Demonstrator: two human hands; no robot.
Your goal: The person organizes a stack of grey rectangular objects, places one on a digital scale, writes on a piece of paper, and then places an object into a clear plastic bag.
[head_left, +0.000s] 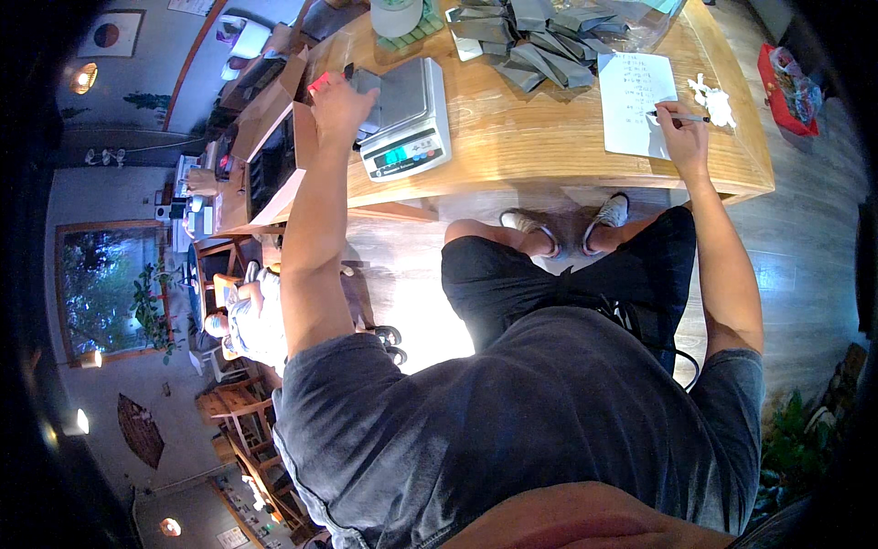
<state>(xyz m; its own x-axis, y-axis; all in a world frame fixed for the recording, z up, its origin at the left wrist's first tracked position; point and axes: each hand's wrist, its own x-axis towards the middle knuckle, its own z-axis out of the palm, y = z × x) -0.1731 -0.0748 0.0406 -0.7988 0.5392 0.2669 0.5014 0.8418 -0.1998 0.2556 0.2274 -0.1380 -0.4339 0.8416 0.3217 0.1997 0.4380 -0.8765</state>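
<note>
Hands well apart: right hand (681,123) grips thin dark pen (684,117) on white paper sheet (636,101), left hand (340,105) closed on small red item (318,83) beside grey digital scale (407,119) on wooden worktop (530,137).

bare wood (540,137) between scale (407,119) and paper (638,101).

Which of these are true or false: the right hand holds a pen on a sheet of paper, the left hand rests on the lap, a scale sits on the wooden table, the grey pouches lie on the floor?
1. The right hand holds a pen on the sheet of paper. True.
2. The left hand rests on the lap. False: it is raised beside the scale.
3. The scale sits on the wooden table. True.
4. The grey pouches lie on the floor. False: they are piled on the table.
</note>
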